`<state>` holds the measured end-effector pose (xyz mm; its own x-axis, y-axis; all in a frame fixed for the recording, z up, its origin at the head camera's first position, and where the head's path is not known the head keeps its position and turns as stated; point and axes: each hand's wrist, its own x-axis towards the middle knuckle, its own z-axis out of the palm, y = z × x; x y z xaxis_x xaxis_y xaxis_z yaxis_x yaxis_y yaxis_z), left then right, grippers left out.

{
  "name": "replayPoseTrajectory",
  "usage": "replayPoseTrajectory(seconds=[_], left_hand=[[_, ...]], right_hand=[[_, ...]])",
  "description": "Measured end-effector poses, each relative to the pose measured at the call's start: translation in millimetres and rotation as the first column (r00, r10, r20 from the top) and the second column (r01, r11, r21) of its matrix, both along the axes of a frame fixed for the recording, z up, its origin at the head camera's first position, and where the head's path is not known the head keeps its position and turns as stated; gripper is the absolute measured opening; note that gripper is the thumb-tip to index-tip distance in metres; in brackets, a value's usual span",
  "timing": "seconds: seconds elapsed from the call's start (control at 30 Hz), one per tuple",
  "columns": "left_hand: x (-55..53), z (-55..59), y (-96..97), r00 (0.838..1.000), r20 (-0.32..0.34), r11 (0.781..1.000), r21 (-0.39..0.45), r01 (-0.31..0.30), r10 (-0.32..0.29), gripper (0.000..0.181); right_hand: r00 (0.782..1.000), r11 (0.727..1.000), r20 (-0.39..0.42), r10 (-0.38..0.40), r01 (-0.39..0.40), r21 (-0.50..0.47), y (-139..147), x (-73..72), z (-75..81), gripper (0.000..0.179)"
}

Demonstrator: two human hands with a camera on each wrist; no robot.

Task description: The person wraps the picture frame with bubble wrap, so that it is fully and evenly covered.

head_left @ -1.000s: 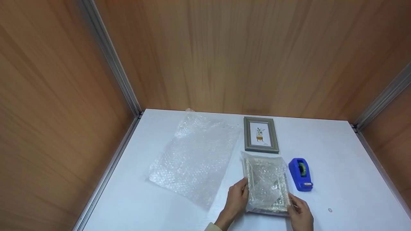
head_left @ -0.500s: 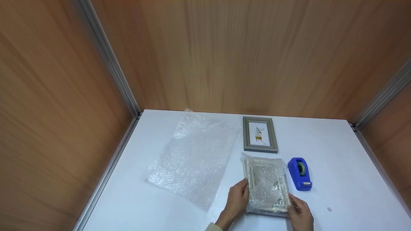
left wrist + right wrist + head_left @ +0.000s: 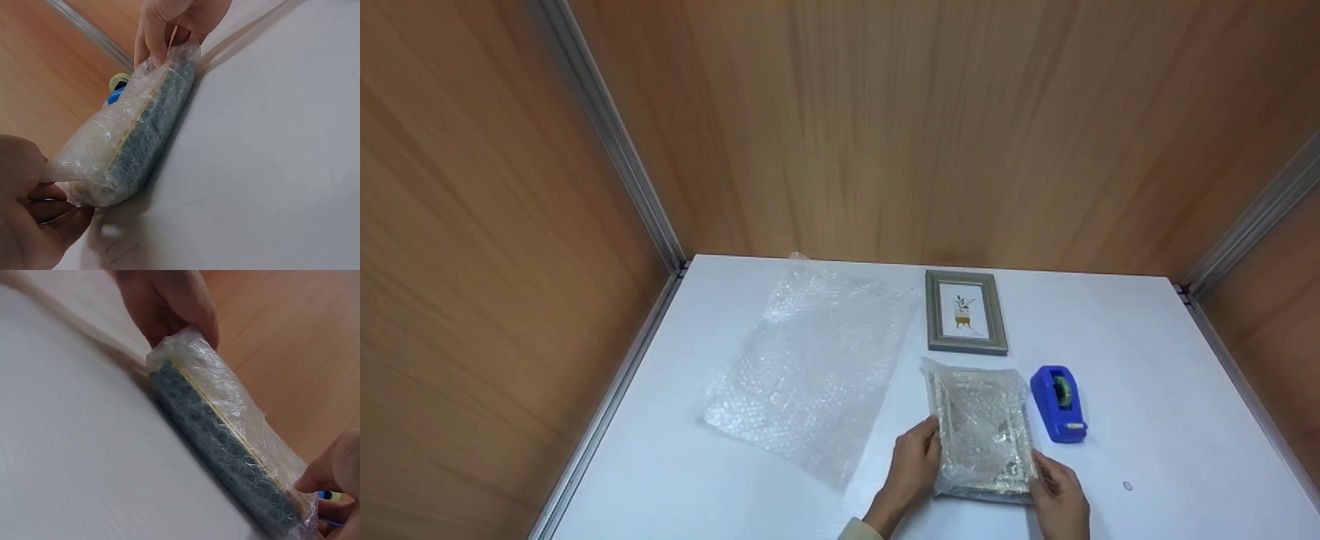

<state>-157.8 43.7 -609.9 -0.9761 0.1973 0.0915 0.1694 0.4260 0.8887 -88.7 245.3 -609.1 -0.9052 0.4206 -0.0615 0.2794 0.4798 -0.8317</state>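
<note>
A wood-grained panel (image 3: 495, 300) stands at the far left, with a grey metal post (image 3: 615, 127) at its far corner. Next comes the white table (image 3: 660, 480), and on its left half a sheet of clear bubble wrap (image 3: 817, 375) lies spread flat, slightly rumpled toward its far end. Right of the sheet's near end, the person's left hand (image 3: 911, 465), below a pale sleeve (image 3: 859, 531), grips the left edge of a wrapped frame (image 3: 982, 435) with its fingers bent against the side. Beyond that parcel, near the far table edge, lies an unwrapped picture frame (image 3: 966, 312), grey-green, showing a potted plant. The wrapped frame is at the near side of the table, right of its middle, its dark side and a thin yellow line visible through the bubbles; whether it touches the tabletop cannot be told. The right hand (image 3: 1063, 495) pinches its right edge toward the near corner, thumb on the upper side. Just right of the parcel sits a blue tape dispenser (image 3: 1059, 405) with a greenish roll. Farther right and nearer lies a small round bit (image 3: 1127, 486).
</note>
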Motion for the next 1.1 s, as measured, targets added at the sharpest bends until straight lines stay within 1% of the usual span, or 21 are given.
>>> replayPoseTrajectory(seconds=[0.17,0.3,0.5,0.67,0.8,0.9,1.03,1.1], left_hand=[[-0.1,0.3,1.8,0.999,0.036,1.0,-0.019,-0.004,0.004,0.028],[0.1,-0.7,2.2,1.0,0.018,1.0,-0.011,-0.002,0.002,0.028],[-1.0,-0.9,1.9,1.0,0.027,1.0,-0.014,-0.006,0.006,0.03],[-1.8,-0.8,1.3,1.0,0.016,0.999,-0.035,-0.019,0.02,0.029],[-2.1,-1.8,1.0,1.0,0.026,1.0,-0.017,-0.011,0.012,0.027],[-2.1,-1.9,1.2,0.999,0.044,1.0,-0.008,-0.005,0.005,0.027],[-2.3,-1.6,1.0,0.999,0.044,1.0,-0.011,-0.006,0.007,0.028],[-2.6,-1.3,0.6,0.999,0.051,1.0,-0.018,-0.016,0.017,0.029]], right_hand=[[1.0,0.999,0.017,0.02,-0.02,0.028,0.8,-0.8,0.3,0.04],[1.0,0.999,0.012,0.021,-0.022,0.04,1.4,-1.3,0.2,0.041],[1.0,0.998,-0.005,0.025,-0.025,0.054,0.9,-1.8,-0.4,0.04],[0.999,0.999,-0.005,0.037,-0.036,0.041,1.2,-2.0,-1.0,0.041],[0.999,0.998,0.004,0.053,-0.053,0.022,1.8,-1.6,-0.6,0.042],[0.998,0.999,0.027,0.053,-0.053,0.01,2.9,-1.3,-0.3,0.042],[0.997,0.998,0.048,0.054,-0.055,0.006,4.8,-1.7,-0.5,0.042],[0.997,0.998,0.053,0.064,-0.064,-0.001,5.9,-2.6,0.0,0.042]])
